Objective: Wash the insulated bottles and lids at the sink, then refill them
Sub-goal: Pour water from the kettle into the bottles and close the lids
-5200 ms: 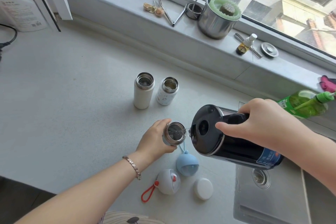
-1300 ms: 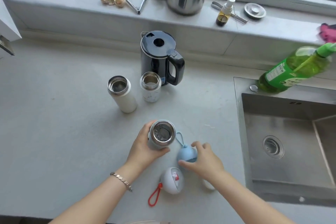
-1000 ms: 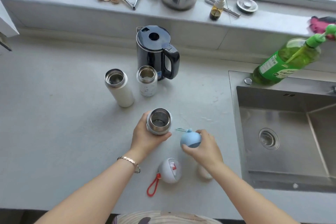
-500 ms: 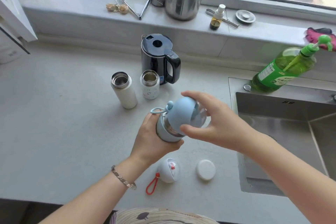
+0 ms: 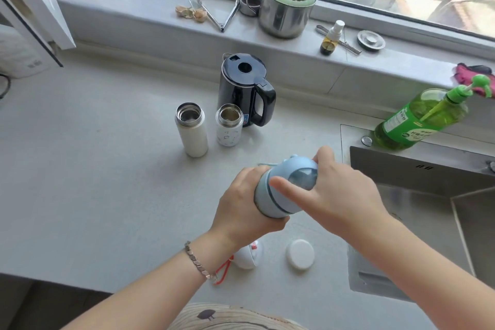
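Head view first: we take the pale counter [image 5: 93,182], which fills the left and centre of the frame, and the steel sink [image 5: 401,169] let into it at the right edge. Next in size is the black kettle [image 5: 245,91], upright at upper centre with its handle turned right. Five seconds ago our right hand was tipping it over the blue bottle, so we judge that refill finished.

Just below centre our two hands meet. The left hand [image 5: 241,211] wraps its fingers round the body of the blue bottle [image 5: 270,201] from the left and underneath, holding it tilted with the mouth toward the upper right. The right hand [image 5: 340,195] comes in from the right and clasps the blue lid [image 5: 294,174], thumb laid across the near side and fingers curled over the far side. A second ago that lid lay on the counter beside the bottle. Now it sits on the mouth, so we take this as the closing twist, though we cannot tell how far it is threaded.

Above and left of the hands, the white bottle [image 5: 191,131] and the patterned bottle [image 5: 229,126] stand open in front of the kettle. Smallest, at lower centre, the domed white lid [image 5: 247,256] with its red strap and the flat white lid [image 5: 300,254] lie on the counter, still waiting for them.
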`<control>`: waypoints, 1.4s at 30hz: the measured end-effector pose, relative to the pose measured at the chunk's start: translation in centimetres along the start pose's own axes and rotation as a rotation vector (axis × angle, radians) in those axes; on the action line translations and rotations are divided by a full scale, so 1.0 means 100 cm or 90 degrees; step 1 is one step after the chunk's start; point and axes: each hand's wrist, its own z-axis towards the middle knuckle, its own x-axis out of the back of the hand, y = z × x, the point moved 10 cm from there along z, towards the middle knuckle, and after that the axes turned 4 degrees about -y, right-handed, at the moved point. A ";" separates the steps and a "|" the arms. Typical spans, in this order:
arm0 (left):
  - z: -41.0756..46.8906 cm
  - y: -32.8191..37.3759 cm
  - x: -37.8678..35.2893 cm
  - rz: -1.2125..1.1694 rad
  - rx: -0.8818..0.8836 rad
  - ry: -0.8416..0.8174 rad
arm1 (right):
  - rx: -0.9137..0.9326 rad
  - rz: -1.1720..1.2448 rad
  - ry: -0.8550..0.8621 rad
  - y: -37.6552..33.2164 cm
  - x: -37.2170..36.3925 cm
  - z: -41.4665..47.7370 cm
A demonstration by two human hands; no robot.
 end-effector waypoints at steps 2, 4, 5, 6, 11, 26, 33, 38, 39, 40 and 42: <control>0.000 -0.004 -0.004 0.000 0.014 -0.024 | 0.039 0.080 -0.096 0.004 -0.012 0.001; 0.002 -0.005 -0.004 0.000 0.009 -0.035 | 0.130 0.222 -0.180 -0.002 -0.014 -0.002; 0.003 -0.005 -0.004 0.003 0.006 -0.038 | 0.195 0.220 -0.174 -0.009 -0.011 -0.004; 0.003 -0.005 -0.004 0.008 0.005 -0.040 | 0.219 0.183 -0.136 -0.011 -0.009 -0.003; 0.002 -0.005 -0.009 0.018 0.023 -0.052 | 0.122 0.052 -0.067 0.001 -0.008 0.007; 0.002 -0.011 -0.016 0.070 0.029 -0.093 | 0.105 0.164 -0.016 0.006 -0.020 0.012; 0.003 -0.011 -0.017 0.032 0.029 -0.070 | 0.178 0.299 -0.041 0.006 -0.029 0.008; 0.001 -0.012 -0.021 -0.043 0.070 -0.117 | 0.145 0.360 -0.070 0.009 -0.030 0.020; 0.001 -0.012 -0.022 -0.068 0.076 -0.143 | 0.212 0.415 -0.144 -0.001 -0.029 0.019; 0.002 -0.011 -0.023 -0.099 0.079 -0.170 | 0.267 0.465 -0.192 -0.009 -0.028 0.016; 0.002 -0.008 -0.024 -0.159 0.095 -0.196 | 0.328 0.544 -0.150 -0.018 -0.022 0.012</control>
